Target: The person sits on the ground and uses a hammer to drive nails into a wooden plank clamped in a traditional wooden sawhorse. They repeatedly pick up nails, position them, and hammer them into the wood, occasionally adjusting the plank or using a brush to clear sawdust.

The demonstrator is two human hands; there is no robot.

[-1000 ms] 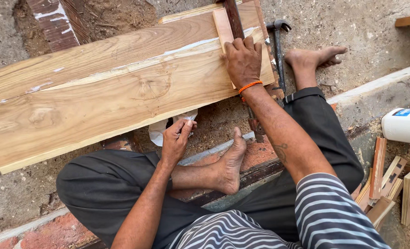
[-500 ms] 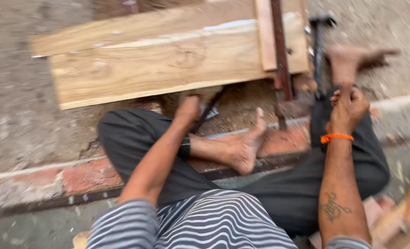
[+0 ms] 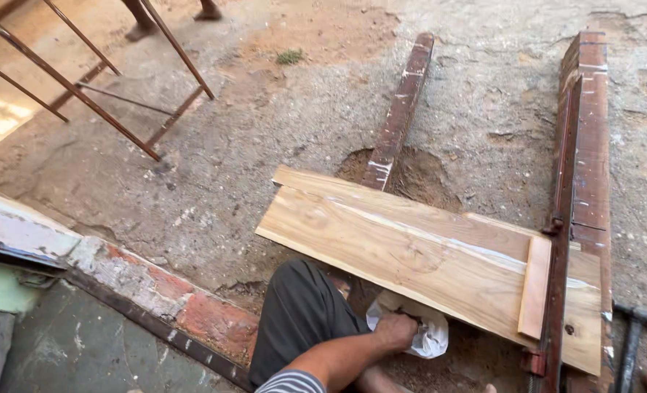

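Note:
My left hand (image 3: 396, 331) is at the bottom centre, fingers curled into a crumpled white plastic bag (image 3: 427, 336) lying on the dirt under the near edge of a wide panel of pale joined boards (image 3: 411, 247). My bent knee in dark trousers (image 3: 298, 313) is just left of the hand. A short pale wood strip (image 3: 534, 287) lies across the panel's right end beside a red-brown bar clamp (image 3: 556, 291). My right hand is out of the picture.
A hammer (image 3: 633, 342) lies at the far right. Two long reddish beams (image 3: 400, 109) (image 3: 591, 124) run away across the rough ground. A rusty metal frame (image 3: 98, 80) stands top left, with another person's feet (image 3: 143, 29) behind it. A brick kerb (image 3: 192, 306) crosses bottom left.
The view has swung up and to the left, away from my lap. My left hand has closed into the white bag under the panel. My right hand has dropped out of sight.

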